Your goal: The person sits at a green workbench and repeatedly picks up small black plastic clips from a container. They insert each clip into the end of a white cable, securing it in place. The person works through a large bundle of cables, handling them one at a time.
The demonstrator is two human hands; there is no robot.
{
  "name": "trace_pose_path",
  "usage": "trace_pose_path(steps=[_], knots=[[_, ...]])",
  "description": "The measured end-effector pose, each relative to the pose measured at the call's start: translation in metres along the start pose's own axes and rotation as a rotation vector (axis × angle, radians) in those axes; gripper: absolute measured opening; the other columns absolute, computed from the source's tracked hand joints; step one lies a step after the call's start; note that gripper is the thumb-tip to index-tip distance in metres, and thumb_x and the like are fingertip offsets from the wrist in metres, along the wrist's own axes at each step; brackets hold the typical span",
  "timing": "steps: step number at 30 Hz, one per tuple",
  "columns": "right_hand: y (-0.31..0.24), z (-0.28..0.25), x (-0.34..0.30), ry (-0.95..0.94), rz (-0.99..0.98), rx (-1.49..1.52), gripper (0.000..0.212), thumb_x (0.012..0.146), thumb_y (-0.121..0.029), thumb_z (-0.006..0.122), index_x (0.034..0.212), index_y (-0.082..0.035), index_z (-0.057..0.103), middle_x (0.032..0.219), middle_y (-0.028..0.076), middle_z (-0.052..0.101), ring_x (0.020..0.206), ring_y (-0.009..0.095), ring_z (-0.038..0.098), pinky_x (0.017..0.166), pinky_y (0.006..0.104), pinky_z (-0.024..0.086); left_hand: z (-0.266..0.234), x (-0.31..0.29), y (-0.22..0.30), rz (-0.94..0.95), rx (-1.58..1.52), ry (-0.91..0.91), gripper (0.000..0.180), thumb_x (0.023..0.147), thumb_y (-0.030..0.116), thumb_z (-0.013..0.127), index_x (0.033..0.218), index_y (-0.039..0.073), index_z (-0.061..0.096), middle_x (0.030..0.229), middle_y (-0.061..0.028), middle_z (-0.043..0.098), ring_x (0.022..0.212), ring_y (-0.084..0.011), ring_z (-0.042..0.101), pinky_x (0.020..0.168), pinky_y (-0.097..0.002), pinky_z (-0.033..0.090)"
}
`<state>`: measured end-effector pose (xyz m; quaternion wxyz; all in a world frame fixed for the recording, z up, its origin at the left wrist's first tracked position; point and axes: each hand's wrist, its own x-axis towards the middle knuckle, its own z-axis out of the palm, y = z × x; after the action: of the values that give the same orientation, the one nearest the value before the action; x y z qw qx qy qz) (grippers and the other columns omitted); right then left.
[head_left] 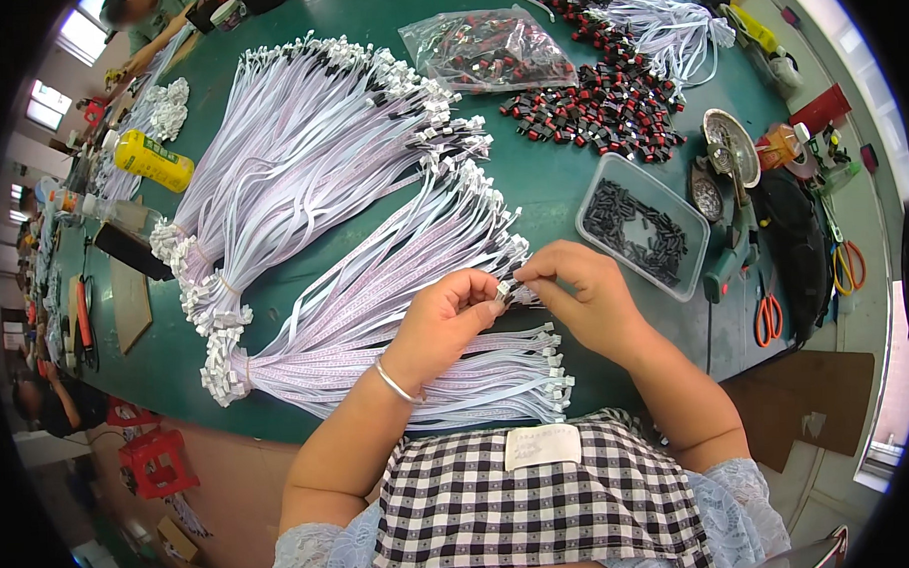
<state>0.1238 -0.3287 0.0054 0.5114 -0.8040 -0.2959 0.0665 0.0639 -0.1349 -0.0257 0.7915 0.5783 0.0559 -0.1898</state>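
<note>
1. Evidently bent over a green table (546, 191), with white cables (299, 139) fanned out left of the grip and also between it and the body, bundled at their far-left ends.
2. Beyond the grip, strewn with red-and-black parts (599, 109), beside a clear bag (486, 48) of more such parts.
3. Just right of the grip, set with a tub (629, 269) of black sleeves (613, 223); farther right, with orange scissors (768, 318).
4. Well left of the grip, laid with a yellow bottle (155, 159); past the table, opening onto a floor (251, 471) with red stools (158, 463); at far upper left, shared with a co-worker (150, 19).
5. With the left hand (450, 309), curled, pinching a white connector (504, 290) between thumb and forefinger; wearing a bracelet (398, 382).
6. With the right hand (585, 294), reaching in opposite, bringing thumb and forefinger close together at the connector; cannot tell whether gripping anything.
7. Between both hands, holding the connector above the table, near other cable ends.
</note>
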Motion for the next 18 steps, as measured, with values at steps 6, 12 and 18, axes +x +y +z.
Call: trace_pose_path(steps=[6, 12, 18], knots=[[-0.005, 0.001, 0.005, -0.058, -0.124, -0.095, 0.011, 0.081, -0.003, 0.063, 0.092, -0.006, 0.064, 0.086, 0.009, 0.063, 0.082, 0.028, 0.061, 0.071, 0.036, 0.049, 0.001, 0.001, 0.001, 0.004, 0.014, -0.011, 0.014, 0.089, 0.002, 0.059, 0.103, 0.002, 0.057, 0.095, -0.0027, 0.062, 0.087, -0.0086, 0.057, 0.077, -0.0226, 0.046], [-0.001, 0.004, 0.011, -0.097, -0.124, -0.025, 0.012, 0.079, -0.001, 0.062, 0.09, -0.005, 0.065, 0.086, 0.009, 0.064, 0.08, 0.026, 0.062, 0.07, 0.0339, 0.049, 0.002, 0.001, 0.002, -0.018, 0.057, -0.006, 0.014, 0.089, 0.002, 0.059, 0.103, 0.001, 0.058, 0.094, -0.001, 0.061, 0.088, -0.0075, 0.056, 0.08, -0.0232, 0.046], [0.001, 0.001, 0.006, -0.068, 0.028, 0.105, 0.013, 0.079, 0.0, 0.063, 0.091, -0.005, 0.066, 0.085, 0.008, 0.065, 0.077, 0.02, 0.063, 0.068, 0.0296, 0.049, 0.002, 0.001, 0.0, -0.029, 0.056, -0.001, 0.013, 0.089, 0.002, 0.059, 0.102, 0.001, 0.059, 0.094, -0.0002, 0.061, 0.087, -0.0067, 0.056, 0.079, -0.0224, 0.045]])
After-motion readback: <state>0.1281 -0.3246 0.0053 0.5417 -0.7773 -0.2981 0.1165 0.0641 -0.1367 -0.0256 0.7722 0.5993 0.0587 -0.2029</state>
